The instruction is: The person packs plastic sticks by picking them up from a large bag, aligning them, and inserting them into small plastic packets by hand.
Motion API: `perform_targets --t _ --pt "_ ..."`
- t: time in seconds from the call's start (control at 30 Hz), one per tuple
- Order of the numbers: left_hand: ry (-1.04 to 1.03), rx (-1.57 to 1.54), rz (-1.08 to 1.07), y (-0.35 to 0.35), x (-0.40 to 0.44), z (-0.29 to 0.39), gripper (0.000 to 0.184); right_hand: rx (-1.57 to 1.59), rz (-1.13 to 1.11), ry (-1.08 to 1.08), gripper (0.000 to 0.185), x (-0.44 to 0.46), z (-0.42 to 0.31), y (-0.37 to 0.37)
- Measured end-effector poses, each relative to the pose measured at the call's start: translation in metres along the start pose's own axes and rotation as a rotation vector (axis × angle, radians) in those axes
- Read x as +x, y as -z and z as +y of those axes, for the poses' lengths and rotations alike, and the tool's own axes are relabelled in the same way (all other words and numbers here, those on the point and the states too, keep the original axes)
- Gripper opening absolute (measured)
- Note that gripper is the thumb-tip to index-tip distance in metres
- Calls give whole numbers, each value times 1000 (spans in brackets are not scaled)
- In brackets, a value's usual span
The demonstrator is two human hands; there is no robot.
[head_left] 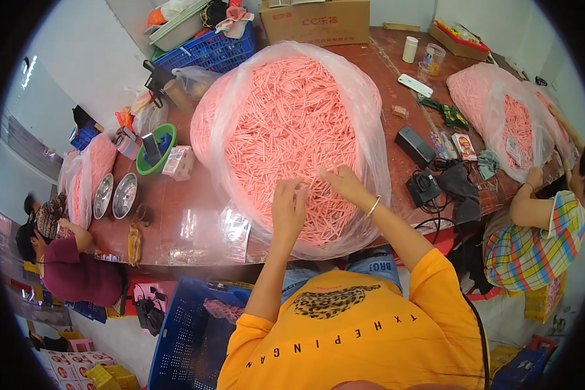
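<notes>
A large clear plastic bag (364,97) stands wide open in front of me, filled with thin pink sticks (292,117). Both my hands are over the near part of the heap, a short gap apart. My left hand (289,205) points upward with its fingers bent together; something small and pale shows at its fingertips, too small to name. My right hand (346,186), with a bracelet at the wrist, reaches in from the right, thumb and fingers drawn together at the sticks. What it pinches cannot be made out.
Left on the red table (169,240) are metal bowls (125,195) and a green basin (166,153). Rightward lie a black camera (424,187), cables and a white phone (415,85). A blue crate (188,331) stands beside me. Other people sit at both sides by similar bags.
</notes>
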State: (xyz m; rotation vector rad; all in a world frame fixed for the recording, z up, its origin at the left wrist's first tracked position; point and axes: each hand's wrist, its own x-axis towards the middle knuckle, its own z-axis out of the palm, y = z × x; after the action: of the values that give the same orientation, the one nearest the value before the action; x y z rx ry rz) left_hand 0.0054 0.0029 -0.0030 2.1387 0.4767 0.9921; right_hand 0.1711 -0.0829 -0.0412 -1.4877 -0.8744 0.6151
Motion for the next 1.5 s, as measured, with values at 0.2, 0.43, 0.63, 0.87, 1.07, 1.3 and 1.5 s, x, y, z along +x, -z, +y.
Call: perform_targets --t 0.2,0.43,0.63,0.87,1.07,1.3,1.5 --pt "-81 77 -73 -5 -16 -9 16 -467 67 409 22 -9 7 4" --pt "-179 412 -261 -25 -18 -4 16 -514 186 400 22 -4 -4 3" --pt "-235 632 -305 -45 -12 -13 13 159 42 33 35 -8 -18 6" --pt "-204 636 -295 -44 -14 -15 14 525 27 -298 36 -18 -8 20" --pt "183 54 -145 -23 -2 -12 12 412 -27 -353 37 -34 -17 19" --pt "157 -104 -163 -22 -2 -3 12 71 -40 158 23 -25 23 -16" --pt "248 -319 -111 -23 -8 -4 21 331 -67 -259 20 -39 -23 -2"
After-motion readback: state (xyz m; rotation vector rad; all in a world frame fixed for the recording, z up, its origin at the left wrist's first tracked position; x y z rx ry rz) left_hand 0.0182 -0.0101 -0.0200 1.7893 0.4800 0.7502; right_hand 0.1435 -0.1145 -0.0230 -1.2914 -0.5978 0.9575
